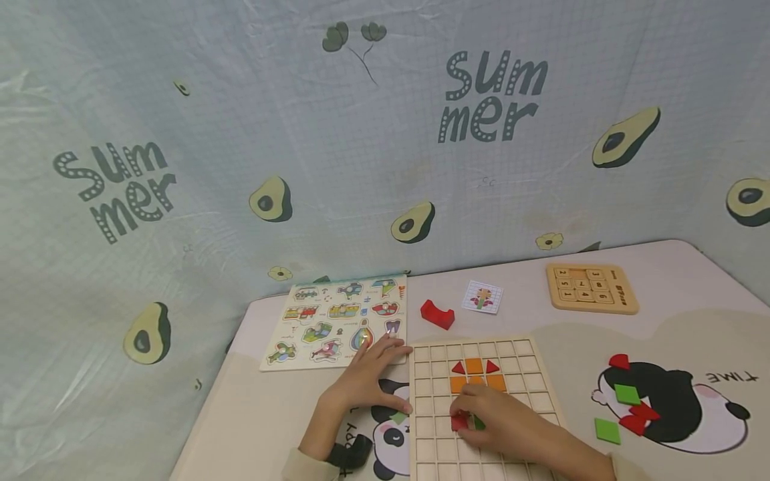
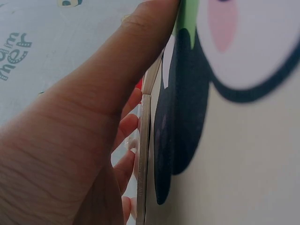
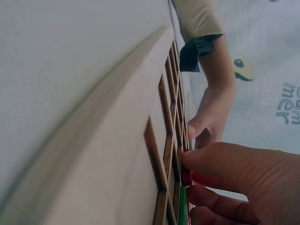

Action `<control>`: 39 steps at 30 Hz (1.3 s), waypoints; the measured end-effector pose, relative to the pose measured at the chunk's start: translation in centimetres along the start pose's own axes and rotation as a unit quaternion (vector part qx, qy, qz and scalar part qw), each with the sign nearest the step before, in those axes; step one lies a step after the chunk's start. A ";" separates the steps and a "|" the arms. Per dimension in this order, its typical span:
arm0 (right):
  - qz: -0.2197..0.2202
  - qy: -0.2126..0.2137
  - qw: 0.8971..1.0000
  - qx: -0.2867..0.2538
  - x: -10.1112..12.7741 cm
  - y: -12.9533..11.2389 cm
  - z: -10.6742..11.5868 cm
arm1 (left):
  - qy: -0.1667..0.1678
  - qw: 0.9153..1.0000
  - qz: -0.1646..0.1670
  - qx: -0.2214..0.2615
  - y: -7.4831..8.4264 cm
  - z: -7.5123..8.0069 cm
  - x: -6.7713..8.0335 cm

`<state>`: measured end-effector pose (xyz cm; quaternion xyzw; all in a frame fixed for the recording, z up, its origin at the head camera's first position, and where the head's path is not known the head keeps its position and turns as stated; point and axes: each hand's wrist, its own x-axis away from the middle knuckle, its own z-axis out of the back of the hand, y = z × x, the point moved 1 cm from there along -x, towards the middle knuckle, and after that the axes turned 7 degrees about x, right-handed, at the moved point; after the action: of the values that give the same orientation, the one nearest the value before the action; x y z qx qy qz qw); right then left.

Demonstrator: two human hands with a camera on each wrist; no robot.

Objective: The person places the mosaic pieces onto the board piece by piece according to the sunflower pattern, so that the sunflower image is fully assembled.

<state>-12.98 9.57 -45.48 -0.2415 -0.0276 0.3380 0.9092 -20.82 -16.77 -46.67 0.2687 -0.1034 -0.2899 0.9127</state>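
Note:
A wooden grid board [image 1: 423, 427] lies before me, with orange squares [image 1: 474, 365] and small red triangles [image 1: 492, 366] set in its upper cells. My right hand [image 1: 494, 415] is over the middle of the board, thumb and fingers pinching a red piece [image 3: 186, 177] low at the grid. Beside that piece sits a green piece [image 1: 478, 422], partly covered by the hand. My left hand [image 1: 368, 374] spreads its fingers at the board's left edge, thumb by the frame and fingertips over the corner of the vehicle puzzle.
The vehicle puzzle board [image 1: 337, 334] lies back left. Behind the grid are a red curved block [image 1: 437, 314] and a pattern card [image 1: 482, 296]. A number slide puzzle [image 1: 591, 288] lies back right. Loose green squares [image 1: 607, 431] and red pieces [image 1: 619, 361] lie at right on the panda-print mat.

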 end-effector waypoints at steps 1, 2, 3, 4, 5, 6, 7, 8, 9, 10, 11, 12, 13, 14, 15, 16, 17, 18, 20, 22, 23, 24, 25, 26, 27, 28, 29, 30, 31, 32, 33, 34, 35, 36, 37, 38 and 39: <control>-0.001 -0.002 1.000 -0.005 0.0 0.0 0.0 | 0.001 1.000 0.000 -0.001 0.0 0.0 0.0; -0.001 -0.002 1.000 -0.010 0.0 0.0 0.0 | 0.001 1.000 0.000 -0.001 0.0 0.0 0.0; 0.000 -0.002 1.000 -0.014 0.0 0.0 0.0 | 0.001 1.000 0.000 0.000 0.0 0.0 0.0; 0.001 -0.003 1.000 -0.017 0.1 0.0 0.0 | 0.001 1.000 0.000 0.001 0.0 0.0 0.0; 0.002 -0.004 1.000 -0.019 0.1 0.0 0.0 | 0.001 1.000 0.000 0.001 0.1 0.0 0.0; 0.004 -0.005 1.000 -0.019 0.1 0.0 0.0 | 0.001 1.000 0.000 0.001 0.1 0.1 0.0; 0.005 -0.006 1.000 -0.018 0.1 0.0 0.0 | 0.000 1.000 0.000 0.001 0.1 0.1 0.0; 0.007 -0.007 1.000 -0.017 0.1 0.0 0.0 | -0.001 1.000 0.001 0.002 0.1 0.1 0.0; 0.008 -0.010 1.000 -0.014 0.1 0.0 0.0 | -0.001 1.000 0.001 0.002 0.1 0.1 0.0; 0.010 -0.011 1.000 -0.012 0.1 0.0 -0.1 | -0.002 1.000 0.001 0.001 0.2 0.1 0.0; 0.013 -0.012 1.000 -0.008 0.0 -0.1 -0.1 | -0.002 1.000 0.001 0.002 0.2 0.0 0.0; 0.015 -0.012 1.000 -0.005 0.0 -0.1 -0.1 | -0.002 1.000 0.001 0.002 0.2 0.0 0.0; 0.015 -0.012 1.000 -0.003 0.0 -0.1 -0.2 | -0.002 1.000 0.001 0.002 0.2 0.0 0.0; 0.015 -0.013 1.000 0.000 0.0 -0.2 -0.2 | -0.002 1.000 0.002 0.003 0.2 0.0 0.0; 0.014 -0.013 1.000 0.002 0.1 -0.2 -0.2 | -0.001 1.000 0.000 0.003 0.3 0.0 0.0; 0.013 -0.010 1.000 0.002 0.1 -0.2 -0.3 | -0.002 1.000 0.001 0.003 0.3 0.1 0.0; 0.011 -0.010 1.000 0.004 0.1 -0.2 -0.3 | -0.002 1.000 0.002 0.003 0.3 0.1 0.0; 0.008 -0.009 1.000 0.005 0.1 -0.3 -0.3 | -0.001 1.000 0.002 0.001 0.3 0.1 0.0; 0.004 -0.008 1.000 0.004 0.2 -0.3 -0.2 | -0.001 1.000 0.003 0.001 0.3 0.1 0.0; 0.005 -0.005 1.000 0.000 0.2 -0.2 -0.1 | -0.002 1.000 0.002 0.001 0.3 0.1 -0.1; 0.006 -0.004 1.000 -0.002 0.3 -0.2 0.0 | -0.002 1.000 0.001 0.000 0.3 0.0 -0.1; 0.007 -0.002 1.000 -0.007 0.3 -0.2 0.0 | -0.001 1.000 0.001 0.000 0.3 0.1 0.0; 0.006 -0.002 1.000 -0.011 0.4 -0.2 0.1 | -0.002 1.000 0.001 0.001 0.4 0.0 0.0; 0.007 0.000 1.000 -0.014 0.4 -0.1 0.1 | -0.001 1.000 0.001 0.001 0.4 0.0 0.0; 0.008 0.002 1.000 -0.016 0.4 -0.1 0.1 | -0.001 1.000 0.000 0.000 0.3 0.0 0.0; 0.008 0.004 1.000 -0.020 0.4 -0.2 0.1 | 0.000 1.000 0.000 0.000 0.3 0.0 0.0; 0.007 0.006 1.000 -0.022 0.4 -0.2 0.1 | 0.001 1.000 0.000 0.000 0.3 0.0 0.0; 0.006 0.008 1.000 -0.023 0.4 -0.2 0.1 | 0.001 1.000 0.000 0.001 0.3 0.0 0.0; 0.004 0.010 1.000 -0.021 0.4 -0.3 0.0 | 0.001 1.000 -0.001 0.001 0.3 0.0 0.0; 0.004 0.012 1.000 -0.020 0.4 -0.3 0.0 | 0.001 1.000 -0.002 0.002 0.3 0.0 0.0; 0.004 0.012 1.000 -0.020 0.3 -0.3 0.0 | 0.000 1.000 -0.002 0.001 0.3 0.0 0.0; 0.003 0.012 1.000 -0.020 0.3 -0.3 0.0 | 0.000 1.000 -0.003 0.001 0.3 0.0 0.0; 0.002 0.011 1.000 -0.019 0.3 -0.3 0.0 | 0.000 1.000 -0.003 0.000 0.3 0.0 0.0; 0.000 0.009 1.000 -0.019 0.3 -0.3 0.0 | 0.000 1.000 -0.004 -0.001 0.2 0.0 0.0; 0.000 0.007 1.000 -0.019 0.3 -0.3 0.0 | 0.000 1.000 -0.004 -0.002 0.2 0.0 0.0; 0.001 0.005 1.000 -0.020 0.4 -0.2 0.0 | 0.000 1.000 -0.004 -0.003 0.2 0.0 0.0; 0.001 0.004 1.000 -0.021 0.4 -0.2 0.1 | 0.000 1.000 -0.005 -0.003 0.2 0.1 0.0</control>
<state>-12.56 9.74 -45.39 -0.2616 -0.0310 0.3376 0.9037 -20.71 -16.67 -46.50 0.2662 -0.1010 -0.2943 0.9123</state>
